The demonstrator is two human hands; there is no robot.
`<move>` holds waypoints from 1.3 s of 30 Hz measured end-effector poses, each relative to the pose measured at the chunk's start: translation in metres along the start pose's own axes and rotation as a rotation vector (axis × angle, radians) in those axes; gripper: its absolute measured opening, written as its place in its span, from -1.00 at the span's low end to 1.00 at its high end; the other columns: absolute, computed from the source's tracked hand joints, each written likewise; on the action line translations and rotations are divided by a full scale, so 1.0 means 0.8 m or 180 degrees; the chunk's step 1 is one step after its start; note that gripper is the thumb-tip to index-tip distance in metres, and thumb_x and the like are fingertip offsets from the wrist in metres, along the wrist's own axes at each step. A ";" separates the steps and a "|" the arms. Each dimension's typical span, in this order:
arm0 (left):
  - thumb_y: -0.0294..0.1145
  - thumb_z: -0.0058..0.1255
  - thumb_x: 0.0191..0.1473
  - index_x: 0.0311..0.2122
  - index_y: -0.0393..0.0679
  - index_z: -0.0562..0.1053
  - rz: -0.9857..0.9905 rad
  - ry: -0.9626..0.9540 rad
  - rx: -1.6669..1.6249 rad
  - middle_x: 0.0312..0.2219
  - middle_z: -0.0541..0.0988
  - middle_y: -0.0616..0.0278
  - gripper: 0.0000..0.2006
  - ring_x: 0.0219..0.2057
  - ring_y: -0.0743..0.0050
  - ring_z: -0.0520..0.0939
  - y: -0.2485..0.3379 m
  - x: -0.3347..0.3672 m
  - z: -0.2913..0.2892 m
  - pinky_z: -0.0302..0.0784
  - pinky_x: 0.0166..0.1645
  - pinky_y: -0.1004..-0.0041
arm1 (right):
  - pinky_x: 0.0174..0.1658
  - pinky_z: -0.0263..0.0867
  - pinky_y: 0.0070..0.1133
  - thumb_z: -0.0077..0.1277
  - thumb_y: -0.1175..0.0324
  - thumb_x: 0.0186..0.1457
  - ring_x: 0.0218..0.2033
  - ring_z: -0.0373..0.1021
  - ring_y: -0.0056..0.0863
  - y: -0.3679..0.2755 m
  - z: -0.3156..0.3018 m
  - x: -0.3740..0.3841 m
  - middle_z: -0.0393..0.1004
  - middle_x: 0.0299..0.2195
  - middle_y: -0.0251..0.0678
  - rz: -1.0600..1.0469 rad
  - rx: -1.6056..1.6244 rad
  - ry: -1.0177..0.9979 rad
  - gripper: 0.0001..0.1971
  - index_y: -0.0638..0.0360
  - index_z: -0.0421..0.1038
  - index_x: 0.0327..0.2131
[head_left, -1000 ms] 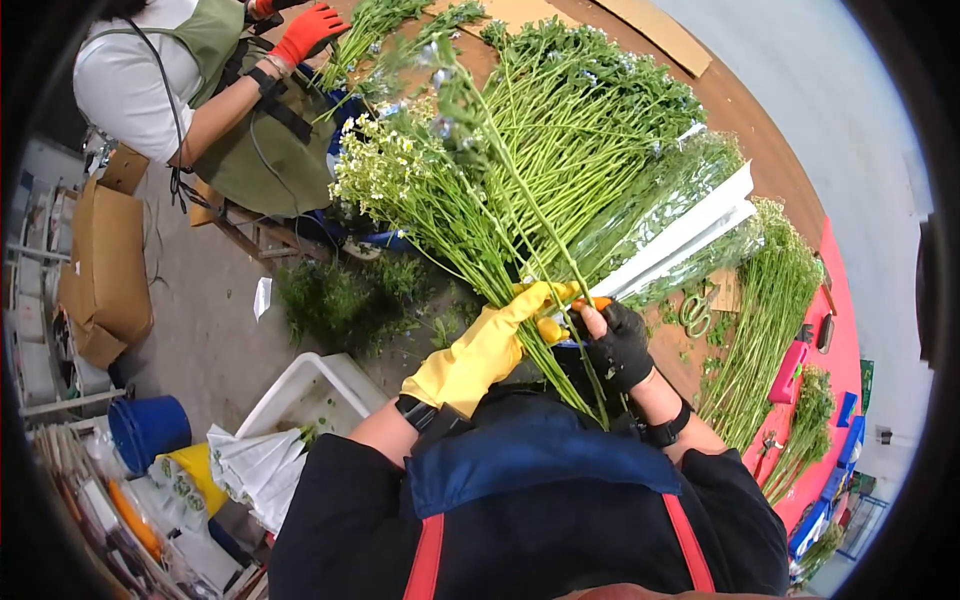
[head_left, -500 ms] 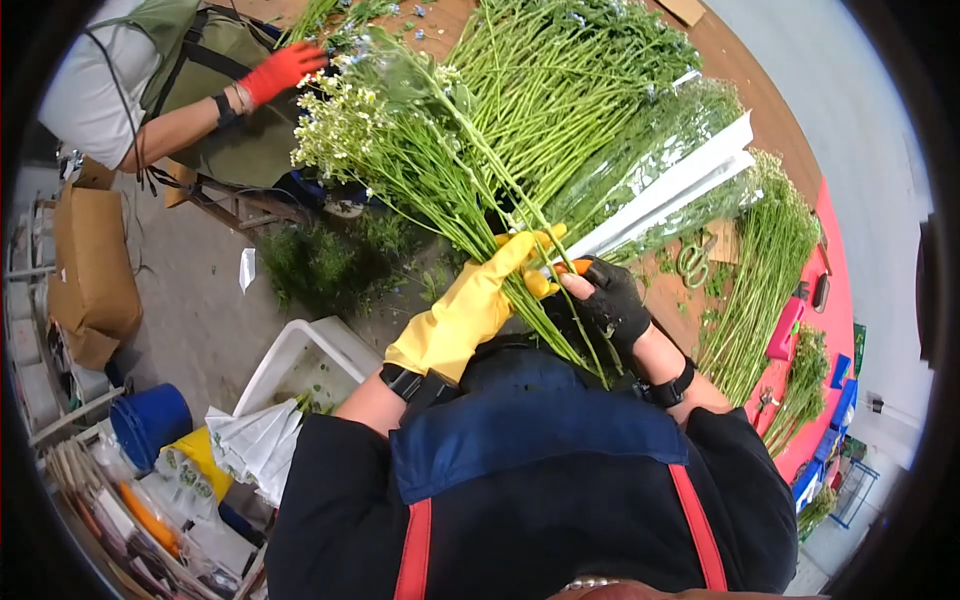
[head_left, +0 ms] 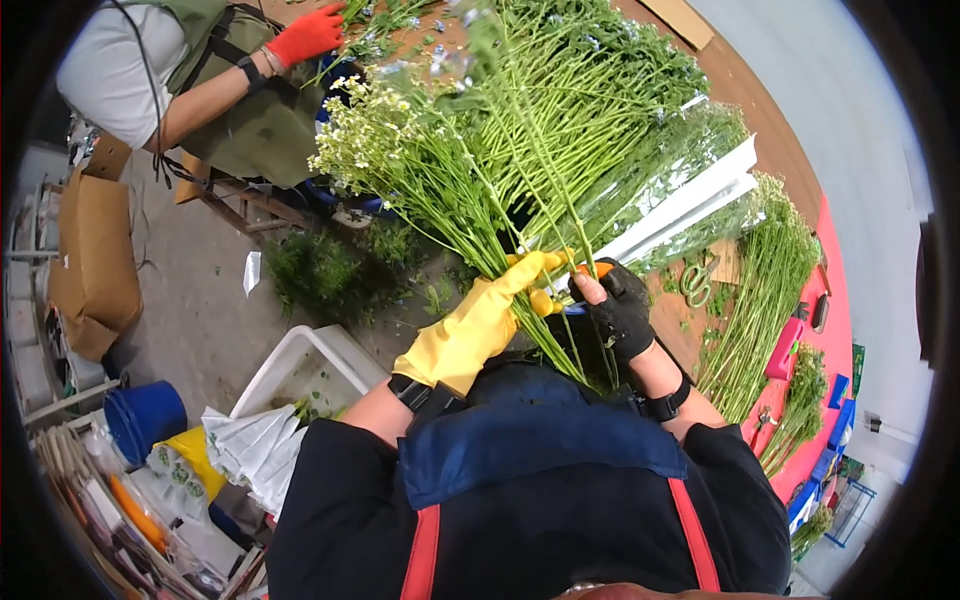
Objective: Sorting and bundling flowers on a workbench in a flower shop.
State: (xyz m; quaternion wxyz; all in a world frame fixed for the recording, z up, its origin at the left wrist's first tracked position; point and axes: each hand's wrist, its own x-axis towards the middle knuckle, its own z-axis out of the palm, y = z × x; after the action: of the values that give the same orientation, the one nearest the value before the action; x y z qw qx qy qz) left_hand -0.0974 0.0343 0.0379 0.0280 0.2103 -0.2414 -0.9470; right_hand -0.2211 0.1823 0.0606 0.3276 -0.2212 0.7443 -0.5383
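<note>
My left hand [head_left: 480,325], in a yellow rubber glove, is closed round a bunch of white-flowered stems [head_left: 430,195]. The flower heads fan out to the upper left, and the cut ends point down toward my apron. Beside it, my right hand [head_left: 622,310] wears a black glove with a bare thumb and is closed on a long leafy stem [head_left: 535,135] with a blurred top. Something orange [head_left: 595,270] shows at the thumb and forefinger; its kind is not clear. Behind the hands lies a large pile of green stems [head_left: 570,110] with small blue flowers.
A clear-and-white wrapped bouquet [head_left: 690,210], scissors [head_left: 697,282] and more cut stems [head_left: 765,300] lie on the right of the table. Across the far left a co-worker's red-gloved hand [head_left: 308,35] reaches over the table. A white tub [head_left: 310,365] stands at lower left.
The single leafy stem has swung right, away from the bunch, along with my right hand. My left hand stays closed on the bunch. The co-worker's red-gloved hand has moved up.
</note>
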 end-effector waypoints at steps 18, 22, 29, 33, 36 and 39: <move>-0.16 -0.12 0.22 0.02 -0.20 0.42 0.0276 -0.0405 0.0453 0.03 0.46 0.26 -0.61 -0.05 0.55 0.46 -0.007 -0.013 -0.011 0.39 -0.07 0.56 | -0.41 0.33 -0.43 0.06 0.37 0.07 -0.48 0.44 -0.21 -0.023 0.020 -0.008 0.43 -0.51 -0.12 -0.1697 -0.2080 0.0260 -0.86 0.26 0.49 -0.37; -0.15 -0.11 0.21 -0.08 -0.21 0.47 0.0108 -0.0321 0.0105 0.04 0.44 0.20 -0.65 -0.07 0.52 0.48 -0.002 -0.019 -0.008 0.43 -0.12 0.58 | -0.36 0.35 -0.44 0.11 0.31 0.05 -0.41 0.46 -0.19 -0.012 0.005 -0.013 0.47 -0.46 -0.11 -0.1258 -0.1723 -0.0374 -0.78 0.28 0.49 -0.30; -0.16 -0.04 0.18 -0.08 -0.25 0.45 0.0022 -0.0207 -0.0254 0.04 0.44 0.19 -0.64 -0.13 0.50 0.53 -0.002 -0.025 -0.008 0.48 -0.19 0.59 | -0.28 0.34 -0.46 0.03 0.13 0.14 -0.39 0.47 -0.34 0.040 0.005 -0.014 0.52 -0.41 -0.15 0.0139 -0.0617 -0.1090 -0.64 0.28 0.45 -0.20; -0.17 -0.05 0.19 0.03 -0.23 0.40 0.0107 -0.0346 0.0392 0.01 0.45 0.19 -0.60 -0.14 0.52 0.53 -0.002 -0.024 -0.024 0.48 -0.16 0.56 | -0.28 0.34 -0.45 -0.02 0.17 0.17 -0.41 0.45 -0.31 0.001 0.013 -0.010 0.49 -0.46 -0.14 -0.0282 -0.1403 -0.1100 -0.69 0.22 0.46 -0.20; -0.16 -0.08 0.20 0.08 -0.22 0.36 0.0811 -0.0457 0.1741 -0.06 0.49 0.20 -0.57 -0.16 0.50 0.53 0.003 -0.031 -0.032 0.46 -0.11 0.54 | -0.30 0.33 -0.44 -0.04 0.18 0.18 -0.43 0.44 -0.29 -0.001 0.016 -0.009 0.46 -0.48 -0.13 -0.0426 -0.1456 -0.1216 -0.71 0.21 0.47 -0.22; -0.16 -0.11 0.22 0.11 -0.23 0.34 0.2055 -0.0493 0.3100 -0.16 0.53 0.20 -0.55 -0.17 0.45 0.52 0.008 -0.026 -0.034 0.40 -0.03 0.49 | -0.34 0.32 -0.44 -0.04 0.16 0.18 -0.48 0.40 -0.32 0.018 0.018 0.002 0.43 -0.53 -0.17 -0.0563 -0.1463 -0.1334 -0.70 0.23 0.44 -0.37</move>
State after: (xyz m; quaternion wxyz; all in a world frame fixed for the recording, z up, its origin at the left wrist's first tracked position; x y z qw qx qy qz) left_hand -0.0679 0.0199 0.0273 0.1974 0.0451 -0.7017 -0.6831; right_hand -0.2119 0.1764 0.0438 0.3671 -0.4592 0.7406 -0.3253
